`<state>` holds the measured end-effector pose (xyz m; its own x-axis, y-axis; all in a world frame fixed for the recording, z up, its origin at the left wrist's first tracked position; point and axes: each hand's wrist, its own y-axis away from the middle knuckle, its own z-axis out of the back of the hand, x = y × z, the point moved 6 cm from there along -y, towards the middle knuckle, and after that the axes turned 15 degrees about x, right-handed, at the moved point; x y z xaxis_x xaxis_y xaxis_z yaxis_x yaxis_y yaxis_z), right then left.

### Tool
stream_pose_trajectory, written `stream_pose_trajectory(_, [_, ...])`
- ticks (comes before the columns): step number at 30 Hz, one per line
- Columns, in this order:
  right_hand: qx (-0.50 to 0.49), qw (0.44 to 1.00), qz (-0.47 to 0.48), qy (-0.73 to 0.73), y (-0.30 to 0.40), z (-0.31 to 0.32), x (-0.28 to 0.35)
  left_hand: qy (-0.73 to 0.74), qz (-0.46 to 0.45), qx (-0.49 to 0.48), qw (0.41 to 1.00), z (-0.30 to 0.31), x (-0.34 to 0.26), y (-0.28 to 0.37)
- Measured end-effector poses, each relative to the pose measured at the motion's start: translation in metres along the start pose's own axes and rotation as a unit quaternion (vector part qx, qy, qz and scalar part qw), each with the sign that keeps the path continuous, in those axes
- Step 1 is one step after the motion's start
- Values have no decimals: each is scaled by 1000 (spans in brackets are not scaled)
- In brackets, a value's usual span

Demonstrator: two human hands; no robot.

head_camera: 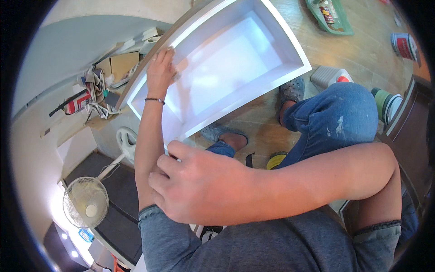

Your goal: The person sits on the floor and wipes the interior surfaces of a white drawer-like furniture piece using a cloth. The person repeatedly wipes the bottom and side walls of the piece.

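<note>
A white-painted, open rectangular box (238, 57), like a drawer or cabinet shell, stands tilted before me with its hollow side facing up. My left hand (161, 73), with a thin bracelet at the wrist, grips its left rim, thumb towards the inside. Something small and brownish shows blurred by those fingertips; I cannot tell what it is. Close to the camera, my right hand (204, 183) lies across my left forearm with its fingers curled, touching or just above the skin. Its palm and fingertips are hidden.
A white pedestal fan (85, 202) stands at left. Piled papers and cardboard (124, 66) lie beyond the box. On the wooden floor are a green tray (334, 20) holding a can, a pale jug (328, 77) with a red cap and paint cans (404, 47). A dark wooden chair (407, 125) is at right.
</note>
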<state>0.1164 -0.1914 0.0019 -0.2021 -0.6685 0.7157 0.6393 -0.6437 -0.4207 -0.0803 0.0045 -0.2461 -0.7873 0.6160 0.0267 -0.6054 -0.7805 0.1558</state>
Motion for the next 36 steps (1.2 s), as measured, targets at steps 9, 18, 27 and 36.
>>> stream_pose_trajectory(9, [-7,1000,11,-3,-1,2,1,-13,-5,2,1000,3,-11,-15])
stream_pose_trajectory(18, [2,1000,14,0,0,5,2,-18,-16,4,1000,1,-11,-17])
stream_pose_trajectory(27, [6,1000,4,-6,2,2,5,-16,-17,23,999,-9,13,2])
stream_pose_trajectory(36, [10,1000,7,-4,3,3,4,-26,-14,17,999,-1,5,4])
